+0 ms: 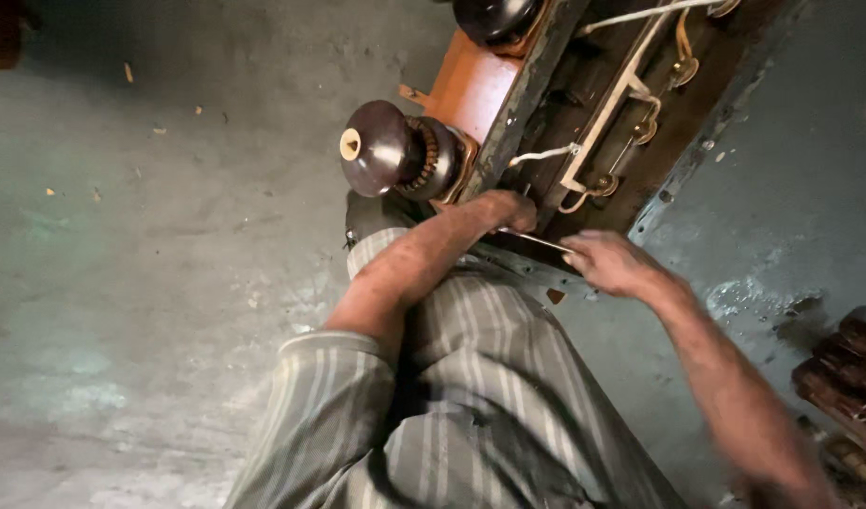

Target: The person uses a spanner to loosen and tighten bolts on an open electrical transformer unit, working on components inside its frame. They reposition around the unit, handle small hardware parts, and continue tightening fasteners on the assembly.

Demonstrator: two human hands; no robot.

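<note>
Hands work at the near end of a dark wooden frame (pixel 631 160), a long, grimy machine body that runs from the picture's middle up to its top edge. The left hand (pixel 510 209) is curled shut and pressed against the frame's near edge, its forearm coming out of a striped sleeve (pixel 329 396); what it grips, if anything, is hidden under the knuckles, though one end of a thin metal rod (pixel 537 241) disappears beneath it. The right hand (pixel 614 262) lies just beside the frame's near corner, fingers bent over the rod's other end, so its grip looks closed on the rod; motion blur keeps the fingertips from showing clearly. The rod thus spans the short gap between the two hands, right along the frame's near edge.

On the frame's outer side, to the left, a dark brown round knob (pixel 376 149) with a pale centre sticks out from a ribbed collar, mounted on an orange-brown panel (pixel 471 90). A second dark knob (pixel 494 17) sits farther up that same side of the frame. Across the frame's top runs a pale slat (pixel 612 108) with white cord and several brass hooks (pixel 683 68) hanging from it. Well away from the frame, at the lower right, lies a stack of dark reddish wooden spools (pixel 843 377). Beneath everything is a grey concrete floor (pixel 150 283).
</note>
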